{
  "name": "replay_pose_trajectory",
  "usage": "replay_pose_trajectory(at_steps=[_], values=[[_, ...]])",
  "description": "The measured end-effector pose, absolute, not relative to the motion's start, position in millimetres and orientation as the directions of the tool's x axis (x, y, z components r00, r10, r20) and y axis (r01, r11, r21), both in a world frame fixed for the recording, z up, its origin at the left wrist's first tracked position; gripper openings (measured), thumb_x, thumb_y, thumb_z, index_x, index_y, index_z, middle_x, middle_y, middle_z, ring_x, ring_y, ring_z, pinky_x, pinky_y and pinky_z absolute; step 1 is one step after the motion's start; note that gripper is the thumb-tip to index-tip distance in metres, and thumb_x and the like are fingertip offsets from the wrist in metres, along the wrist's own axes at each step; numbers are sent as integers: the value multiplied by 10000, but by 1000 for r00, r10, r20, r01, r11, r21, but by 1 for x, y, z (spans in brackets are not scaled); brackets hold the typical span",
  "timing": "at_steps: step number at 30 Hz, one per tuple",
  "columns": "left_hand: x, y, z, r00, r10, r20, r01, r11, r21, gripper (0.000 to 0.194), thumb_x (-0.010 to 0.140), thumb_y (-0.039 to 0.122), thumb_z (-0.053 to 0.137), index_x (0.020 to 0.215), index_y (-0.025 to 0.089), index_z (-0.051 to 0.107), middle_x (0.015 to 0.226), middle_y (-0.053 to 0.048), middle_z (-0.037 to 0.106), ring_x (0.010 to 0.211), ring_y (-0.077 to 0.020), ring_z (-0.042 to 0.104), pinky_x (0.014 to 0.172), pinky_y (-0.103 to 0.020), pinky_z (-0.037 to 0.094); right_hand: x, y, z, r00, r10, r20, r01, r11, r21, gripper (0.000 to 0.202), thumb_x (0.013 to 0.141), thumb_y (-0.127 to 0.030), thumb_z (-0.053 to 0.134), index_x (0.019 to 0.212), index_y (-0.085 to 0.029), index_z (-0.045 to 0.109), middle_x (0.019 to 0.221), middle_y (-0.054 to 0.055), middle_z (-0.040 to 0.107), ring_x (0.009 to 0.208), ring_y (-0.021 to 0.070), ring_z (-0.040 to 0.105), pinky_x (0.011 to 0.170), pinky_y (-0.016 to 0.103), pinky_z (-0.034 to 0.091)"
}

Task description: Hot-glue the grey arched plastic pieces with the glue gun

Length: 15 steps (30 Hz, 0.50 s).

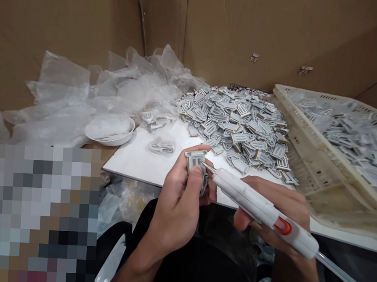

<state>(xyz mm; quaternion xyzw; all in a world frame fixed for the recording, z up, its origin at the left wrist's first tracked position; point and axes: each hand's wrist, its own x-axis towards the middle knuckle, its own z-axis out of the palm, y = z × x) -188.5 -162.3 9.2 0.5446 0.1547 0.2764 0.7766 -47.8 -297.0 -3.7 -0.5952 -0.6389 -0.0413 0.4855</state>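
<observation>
Pinching a small grey-and-white arched plastic piece [192,160] in the left hand [179,195], with thumb pressed across its face. Grasping a white glue gun with an orange window [243,190] in the right hand [280,196], metal tip at the piece's right edge; cannot tell touching from just apart. Beyond and left of the left hand, open room on a white tabletop [137,159], bare to its near edge save for a clear plastic packet [162,144]. Ahead of the right hand, crowded by a heap of grey arched pieces [240,122]. Right of it, bounded by a cream slotted plastic crate [301,155].
</observation>
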Motion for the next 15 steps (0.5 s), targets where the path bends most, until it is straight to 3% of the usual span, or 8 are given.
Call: replay_pose_trajectory(at_steps=[5,9,15], values=[[-188,-166,9,808,586,65,-275,277,921,270,1096,356,486,1347,271,533,861,17,557,676,-76,522,615,-164,487,-46,-296,-10,226,699,678,807,256,-532,257,1007,-501,687,878,-282,725,831,-41,703,640,130,644,568,246,497],[-187,-167,10,816,574,60,-270,288,919,268,1090,365,500,1337,271,540,897,12,565,682,-75,526,626,-171,505,-44,-297,-10,217,707,673,803,263,-534,241,1028,-439,653,852,-292,726,824,-26,700,650,154,648,570,261,505],[-185,-167,12,823,567,24,-247,319,915,276,1093,382,486,1346,282,536,917,2,564,709,-81,534,653,-179,528,-42,-301,-7,193,731,655,812,255,-525,142,954,-337,765,845,-269,704,852,8,699,659,164,634,568,273,485]])
